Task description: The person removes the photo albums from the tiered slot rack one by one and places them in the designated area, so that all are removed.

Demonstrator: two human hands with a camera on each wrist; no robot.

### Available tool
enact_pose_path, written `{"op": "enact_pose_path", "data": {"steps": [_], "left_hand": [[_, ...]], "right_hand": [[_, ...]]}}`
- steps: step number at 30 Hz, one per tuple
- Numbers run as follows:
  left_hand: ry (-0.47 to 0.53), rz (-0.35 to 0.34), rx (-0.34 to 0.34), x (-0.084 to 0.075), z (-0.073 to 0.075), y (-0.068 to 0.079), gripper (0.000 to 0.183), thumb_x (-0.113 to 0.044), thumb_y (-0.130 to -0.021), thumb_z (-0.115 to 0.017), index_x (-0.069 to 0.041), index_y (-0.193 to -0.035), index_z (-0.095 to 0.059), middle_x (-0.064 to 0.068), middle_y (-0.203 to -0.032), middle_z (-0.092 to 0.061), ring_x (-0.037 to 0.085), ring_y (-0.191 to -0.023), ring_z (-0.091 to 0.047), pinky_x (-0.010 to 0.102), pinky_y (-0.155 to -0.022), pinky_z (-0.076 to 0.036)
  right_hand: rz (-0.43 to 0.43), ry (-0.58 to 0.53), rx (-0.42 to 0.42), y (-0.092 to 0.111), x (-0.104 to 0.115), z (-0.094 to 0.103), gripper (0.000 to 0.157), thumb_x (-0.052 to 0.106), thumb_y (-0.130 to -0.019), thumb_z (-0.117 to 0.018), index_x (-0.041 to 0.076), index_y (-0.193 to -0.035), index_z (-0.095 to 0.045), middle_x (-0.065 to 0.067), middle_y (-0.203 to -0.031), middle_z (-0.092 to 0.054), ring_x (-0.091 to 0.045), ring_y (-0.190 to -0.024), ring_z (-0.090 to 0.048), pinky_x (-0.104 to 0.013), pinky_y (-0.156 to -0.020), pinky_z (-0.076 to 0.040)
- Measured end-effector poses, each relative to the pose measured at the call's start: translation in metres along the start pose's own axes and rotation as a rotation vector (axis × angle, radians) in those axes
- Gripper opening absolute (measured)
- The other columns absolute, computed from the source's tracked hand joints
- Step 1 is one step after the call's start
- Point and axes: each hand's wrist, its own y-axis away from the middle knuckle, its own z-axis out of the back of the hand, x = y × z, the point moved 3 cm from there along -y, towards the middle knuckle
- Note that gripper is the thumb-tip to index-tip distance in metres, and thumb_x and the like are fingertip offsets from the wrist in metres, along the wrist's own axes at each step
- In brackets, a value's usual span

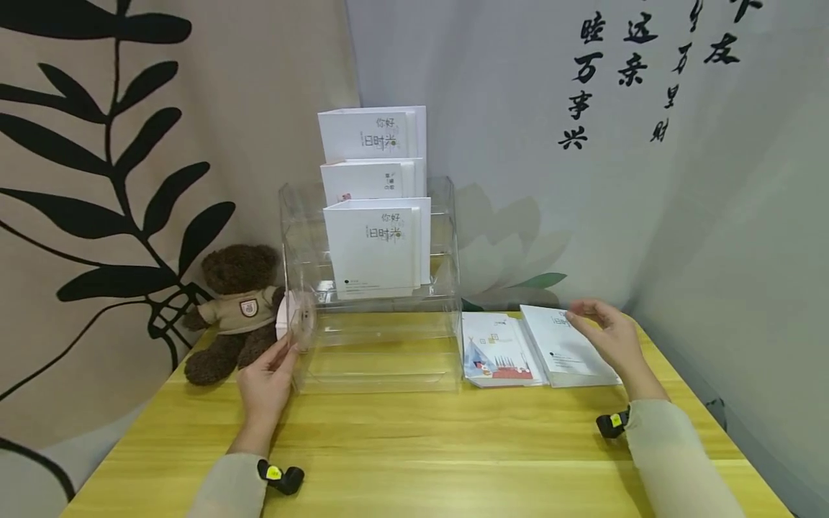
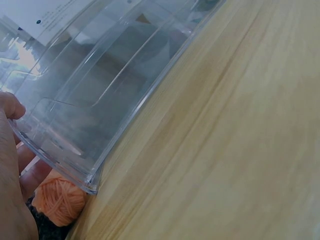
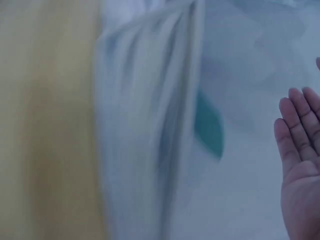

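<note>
My left hand [image 1: 267,385] grips the left side edge of a clear plastic display rack [image 1: 378,381]. In the left wrist view the thumb lies on the rack's near face and the fingers are behind its edge. Three white booklets [image 1: 372,252] with printed Chinese lettering stand stepped one above another in the rack's tiers. My right hand [image 1: 612,342], its fingers straight in the right wrist view, is beside a white booklet [image 1: 570,345] on the table. Left of that lies another booklet with a blue and red picture [image 1: 497,349].
A brown teddy bear [image 1: 236,309] in a beige shirt sits left of the rack. An orange ball of yarn [image 2: 60,200] is by the rack's corner. The wooden table [image 1: 440,453] meets a printed cloth backdrop [image 1: 505,129] at the back.
</note>
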Motion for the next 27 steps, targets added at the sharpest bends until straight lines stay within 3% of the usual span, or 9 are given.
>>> {"op": "enact_pose_path", "data": {"steps": [3,7,11,16,18,20,24,27], "left_hand": [[-0.008,-0.015,-0.016,0.002,0.000,-0.001,0.028,-0.011,-0.086,-0.081,-0.013,-0.114,-0.079,0.008,-0.097,-0.076,-0.018,-0.075,-0.062,0.004,-0.063,-0.048],[-0.013,-0.027,-0.033,0.006,0.001,-0.001,0.028,-0.009,-0.084,-0.083,-0.013,-0.112,-0.079,0.010,-0.095,-0.076,-0.017,-0.073,-0.062,0.004,-0.063,-0.048],[-0.006,-0.030,-0.031,0.006,0.000,-0.001,0.028,-0.010,-0.085,-0.083,-0.014,-0.112,-0.079,0.009,-0.095,-0.076,-0.016,-0.074,-0.062,0.005,-0.063,-0.048],[0.020,-0.045,-0.029,0.003,-0.003,-0.002,0.029,-0.007,-0.084,-0.083,-0.012,-0.112,-0.079,0.010,-0.096,-0.076,-0.017,-0.075,-0.063,0.005,-0.064,-0.049],[0.018,-0.060,-0.032,0.002,-0.004,-0.002,0.028,-0.006,-0.084,-0.083,-0.011,-0.111,-0.079,0.012,-0.095,-0.076,-0.018,-0.075,-0.062,0.005,-0.063,-0.049],[0.015,-0.070,-0.031,0.001,-0.005,-0.002,0.028,-0.006,-0.084,-0.082,-0.010,-0.111,-0.079,0.013,-0.095,-0.076,-0.018,-0.075,-0.062,0.005,-0.063,-0.049],[0.019,-0.065,-0.043,0.002,-0.004,-0.002,0.028,-0.006,-0.084,-0.082,-0.010,-0.111,-0.079,0.013,-0.094,-0.076,-0.018,-0.075,-0.062,0.005,-0.063,-0.049],[0.019,-0.056,-0.045,0.004,-0.003,-0.001,0.028,-0.006,-0.084,-0.082,-0.009,-0.111,-0.079,0.013,-0.094,-0.076,-0.018,-0.074,-0.062,0.005,-0.063,-0.049]], "right_hand": [[0.089,-0.063,0.017,-0.013,0.034,-0.012,0.028,0.027,-0.098,-0.069,0.009,-0.119,-0.070,-0.007,-0.113,-0.070,-0.002,-0.104,-0.060,-0.014,-0.093,-0.044],[0.207,-0.168,0.082,-0.030,0.100,-0.030,0.026,0.011,-0.098,-0.067,-0.001,-0.121,-0.067,-0.017,-0.116,-0.068,-0.016,-0.107,-0.063,-0.015,-0.091,-0.047],[0.310,-0.339,0.198,-0.056,0.158,-0.057,0.032,0.002,-0.097,-0.065,-0.008,-0.128,-0.059,-0.022,-0.126,-0.063,-0.036,-0.119,-0.059,-0.030,-0.100,-0.049],[0.357,-0.527,0.286,-0.093,0.210,-0.099,0.045,-0.006,-0.094,-0.064,-0.013,-0.136,-0.049,-0.030,-0.142,-0.048,-0.046,-0.134,-0.042,-0.056,-0.113,-0.034],[0.337,-0.571,0.285,-0.106,0.220,-0.116,0.049,-0.005,-0.093,-0.066,-0.011,-0.139,-0.047,-0.031,-0.144,-0.046,-0.046,-0.135,-0.041,-0.057,-0.114,-0.032],[0.296,-0.613,0.261,-0.117,0.223,-0.132,0.052,-0.001,-0.093,-0.069,-0.004,-0.141,-0.049,-0.026,-0.144,-0.048,-0.042,-0.133,-0.045,-0.052,-0.112,-0.038],[0.219,-0.678,0.218,-0.129,0.227,-0.153,0.050,0.007,-0.092,-0.074,0.008,-0.139,-0.055,-0.019,-0.133,-0.059,-0.033,-0.117,-0.059,-0.039,-0.097,-0.051],[0.187,-0.689,0.247,-0.132,0.232,-0.164,0.046,0.009,-0.092,-0.075,0.012,-0.135,-0.060,-0.016,-0.123,-0.066,-0.028,-0.105,-0.065,-0.036,-0.087,-0.055]]}}
